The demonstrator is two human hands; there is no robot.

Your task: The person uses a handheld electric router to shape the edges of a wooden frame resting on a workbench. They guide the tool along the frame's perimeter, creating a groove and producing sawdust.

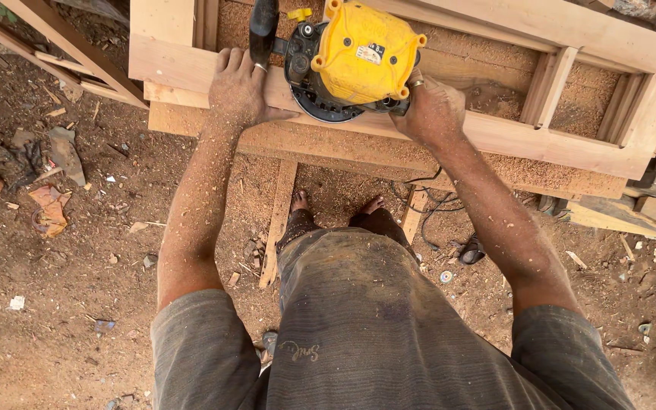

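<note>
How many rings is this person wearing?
2: one ring on the left hand, one ring on the right hand beside the yellow router. Hidden fingers might carry more.
</note>
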